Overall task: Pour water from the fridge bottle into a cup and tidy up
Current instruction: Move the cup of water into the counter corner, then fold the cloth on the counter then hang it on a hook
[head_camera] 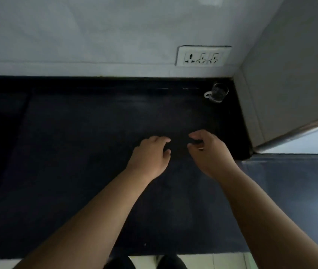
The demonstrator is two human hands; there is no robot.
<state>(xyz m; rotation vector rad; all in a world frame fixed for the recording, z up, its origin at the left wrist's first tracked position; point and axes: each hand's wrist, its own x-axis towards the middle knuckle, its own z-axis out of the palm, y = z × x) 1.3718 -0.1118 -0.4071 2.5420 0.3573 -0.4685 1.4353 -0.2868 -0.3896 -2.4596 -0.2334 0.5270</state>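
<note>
Both hands hover low over the dark counter [76,152], close together but not touching. The left hand [150,155] has its fingers loosely curled, tips pointing toward the right hand, and holds nothing that can be made out. The right hand [207,152] is curled too, thumb and fingers drawn near each other; a small dark shape sits between them, but the dim light hides whether it is a held thing or only shadow, so its grip cannot be told. A small pale band or nail shows on one right finger. Both bare forearms run down and out of the lower edge of the view.

Beyond the hands the counter stretches dark and flat to the wall [96,35]. The cup [216,93], clear glass with a handle turned to the left, stands upright in the far right corner, just beside the side wall [290,74] and well apart from both hands. No bottle is in view. Nothing stands between the hands and the cup.

On the back wall above the cup sits a white socket plate [202,56] with three outlets. At the right a metal edge [298,131] borders a pale panel. At the bottom, pale floor [222,261] and two dark shoes [171,263] show.
</note>
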